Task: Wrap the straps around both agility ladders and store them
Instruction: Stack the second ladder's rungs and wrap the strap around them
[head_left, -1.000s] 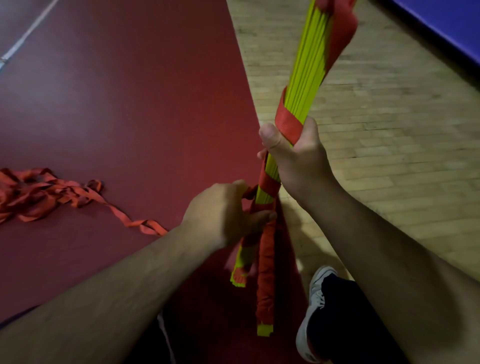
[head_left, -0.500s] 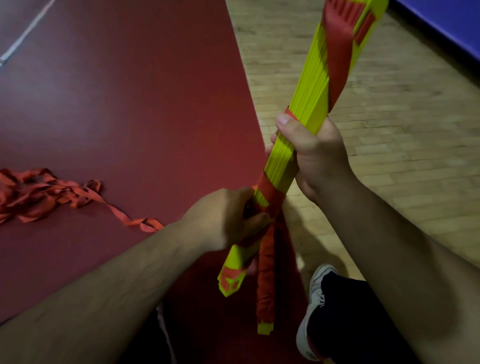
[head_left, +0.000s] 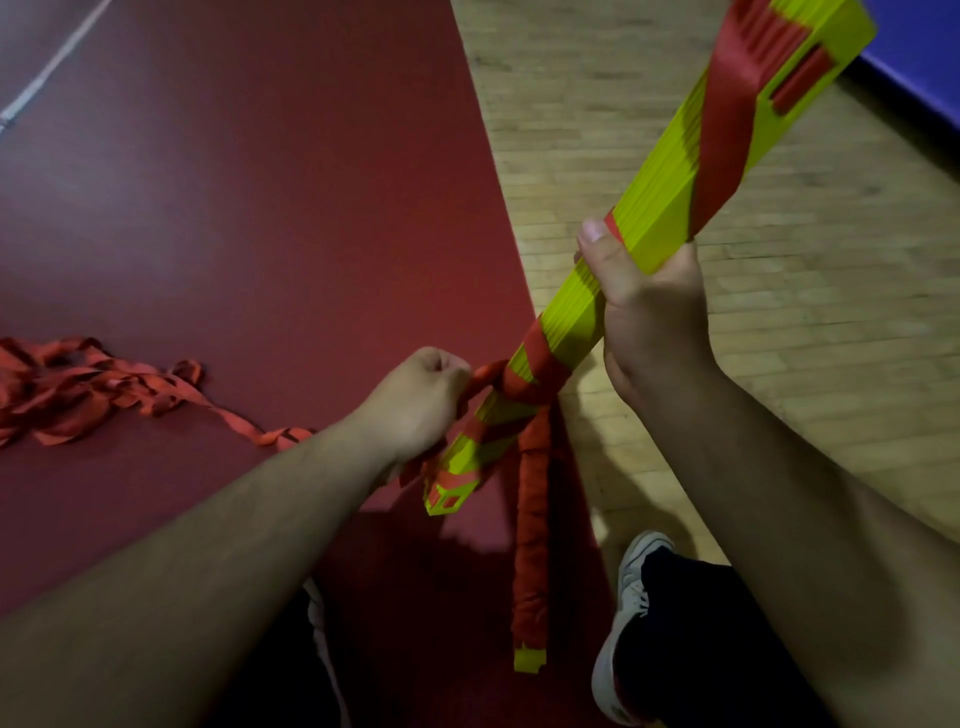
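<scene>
Gripping the ladder (head_left: 670, 192) at mid-length, the right hand (head_left: 649, 312) holds the folded bundle of yellow rungs tilted in the air. The upper end lies far and to the right, the lower end near and to the left. This hand is clenched round the bundle, with the thumb laid along its near edge.

The red strap (head_left: 535, 379) is wound in slanting turns round the lower part of the ladder, just below the right hand. A broader band of it crosses the upper part diagonally. The left hand (head_left: 421, 400) is at the lower wraps, its fingers (head_left: 452, 374) curled into a fist that pinches a bunched length of strap, drawn to the left of the bundle.

A second ladder (head_left: 530, 545), covered in red windings with only its yellow near end bare, lies on the red mat (head_left: 260, 208) close to the mat's right edge. Its far end passes behind the held ladder. A heap (head_left: 78, 389) of loose red strap lies on the mat at the left. One tail runs from the heap toward the left forearm and is hidden there.

Wooden floor (head_left: 779, 364) extends to the right of the mat, and a blue mat (head_left: 924, 36) occupies the upper right corner. A white shoe (head_left: 623, 623) with a dark trouser leg above it is at the lower right, on the mat's edge. A pale line (head_left: 52, 67) crosses the mat's upper left corner.
</scene>
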